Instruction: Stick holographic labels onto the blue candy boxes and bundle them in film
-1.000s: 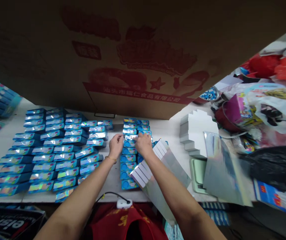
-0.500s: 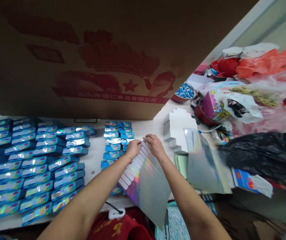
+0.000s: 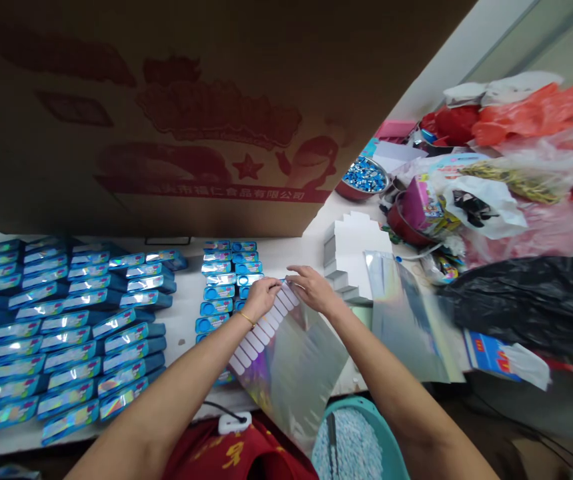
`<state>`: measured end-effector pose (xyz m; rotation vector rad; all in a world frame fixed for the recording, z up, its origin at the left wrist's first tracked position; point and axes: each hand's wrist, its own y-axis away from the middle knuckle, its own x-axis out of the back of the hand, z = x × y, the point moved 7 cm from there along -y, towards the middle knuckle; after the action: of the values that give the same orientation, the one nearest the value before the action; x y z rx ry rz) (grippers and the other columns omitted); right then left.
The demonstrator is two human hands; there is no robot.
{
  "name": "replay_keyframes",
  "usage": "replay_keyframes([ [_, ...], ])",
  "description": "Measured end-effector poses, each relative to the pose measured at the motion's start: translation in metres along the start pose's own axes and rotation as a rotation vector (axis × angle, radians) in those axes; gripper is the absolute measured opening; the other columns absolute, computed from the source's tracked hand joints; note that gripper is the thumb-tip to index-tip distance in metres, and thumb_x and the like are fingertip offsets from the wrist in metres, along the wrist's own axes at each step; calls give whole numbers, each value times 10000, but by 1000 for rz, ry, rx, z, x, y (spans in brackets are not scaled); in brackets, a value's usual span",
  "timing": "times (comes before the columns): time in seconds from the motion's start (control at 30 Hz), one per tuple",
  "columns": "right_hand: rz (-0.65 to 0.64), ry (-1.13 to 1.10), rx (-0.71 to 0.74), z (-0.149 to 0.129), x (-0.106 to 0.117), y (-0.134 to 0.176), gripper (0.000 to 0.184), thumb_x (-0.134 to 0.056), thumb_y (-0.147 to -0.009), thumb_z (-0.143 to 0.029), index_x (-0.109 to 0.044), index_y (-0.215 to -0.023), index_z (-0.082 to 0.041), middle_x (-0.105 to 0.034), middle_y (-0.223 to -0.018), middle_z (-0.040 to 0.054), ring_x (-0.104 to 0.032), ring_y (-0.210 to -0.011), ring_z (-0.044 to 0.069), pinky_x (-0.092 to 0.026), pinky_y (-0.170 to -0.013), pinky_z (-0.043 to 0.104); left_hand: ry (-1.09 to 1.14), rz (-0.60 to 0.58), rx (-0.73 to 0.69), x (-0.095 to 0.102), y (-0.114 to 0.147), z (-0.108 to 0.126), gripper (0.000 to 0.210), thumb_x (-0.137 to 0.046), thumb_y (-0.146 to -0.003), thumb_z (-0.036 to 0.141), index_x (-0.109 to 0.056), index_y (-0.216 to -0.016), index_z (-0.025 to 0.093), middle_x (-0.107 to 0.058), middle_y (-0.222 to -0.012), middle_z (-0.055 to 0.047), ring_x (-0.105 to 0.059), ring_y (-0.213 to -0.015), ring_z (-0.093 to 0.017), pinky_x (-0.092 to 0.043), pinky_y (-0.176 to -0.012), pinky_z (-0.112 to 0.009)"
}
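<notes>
A shiny silver sticker sheet (image 3: 301, 363) slants over the table's front edge, with a row of white rounded strips along its upper left side. My left hand (image 3: 261, 298) is closed in a pinch at the sheet's top corner; whether a single strip is between the fingertips is hidden. My right hand (image 3: 315, 288) grips the same corner from the other side, thumb on the sheet and index finger raised. Left of the sheet, and partly behind my left wrist, stand two columns of blue boxes (image 3: 217, 292) with round marks on their tops.
Rows of blue boxes (image 3: 71, 357) with shiny strips fill the left. A large carton (image 3: 206, 213) rises behind. To the right are white folded boxes (image 3: 359, 250), more silver sheets (image 3: 406, 320), a bowl of blue packets (image 3: 365, 177) and plastic bags (image 3: 521, 300). Below sits a turquoise tub (image 3: 391, 433).
Both hands stay at the sheet's top corner, and my right fingers have spread a little. The sheet has swung slightly, uncovering more of the turquoise tub. The whole view has shifted a little.
</notes>
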<state>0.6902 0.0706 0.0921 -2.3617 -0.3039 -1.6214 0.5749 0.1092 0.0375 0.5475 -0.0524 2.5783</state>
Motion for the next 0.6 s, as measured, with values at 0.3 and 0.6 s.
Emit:
replay_keyframes([
  [0.3, -47, 147, -112, -21, 64, 24, 155, -452, -800, -158, -599, -788, -205, -595, -951, 87, -526, -847, 205, -396, -743, 326, -68, 46, 89, 8, -2, -11, 169, -519, -729, 190, -687, -753, 186, -668, -760, -57, -583, -752, -191, -425, -750, -301],
  [0.6, -47, -643, -579, -43, 17, -8, 110, -494, -693, -264, -508, -608, -195, -523, -534, -34, -495, -491, 110, -345, -468, 221, 494, 120, 181, 70, 60, -3, 445, -579, -728, 408, -579, -1117, 193, -600, -1113, -74, -537, -1017, -198, -401, -888, -306],
])
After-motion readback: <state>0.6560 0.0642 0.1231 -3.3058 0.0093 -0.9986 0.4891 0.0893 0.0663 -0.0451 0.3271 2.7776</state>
